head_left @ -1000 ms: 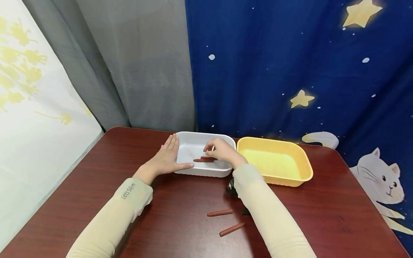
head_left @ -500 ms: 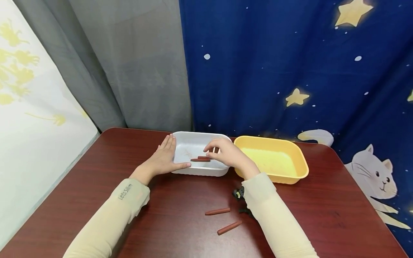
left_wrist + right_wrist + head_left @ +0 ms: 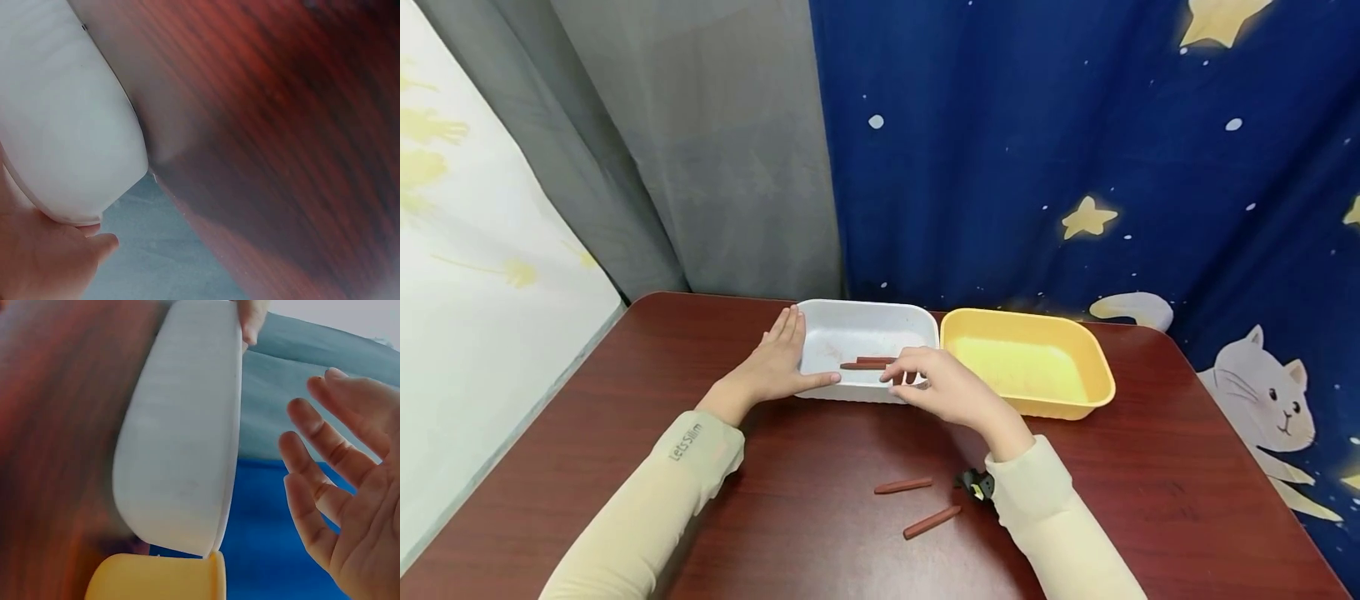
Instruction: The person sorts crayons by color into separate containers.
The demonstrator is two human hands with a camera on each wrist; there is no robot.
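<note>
Resting left of centre, your left hand (image 3: 769,367), thumb wide, touches the white tray (image 3: 887,325); red-brown sticks (image 3: 862,366) lie inside, mid-frame. Your right hand (image 3: 951,390), fingers parted, empty, hovers near its right end; dipping low could jolt the tray.

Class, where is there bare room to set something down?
Bare: the table left of the left sleeve; inside the yellow tray; the stretch between that tray, the right sleeve and right table edge. Crowded: the white tray, holding two brown sticks, with left hand and right hand close; between the sleeves, where two more sticks lie.
</note>
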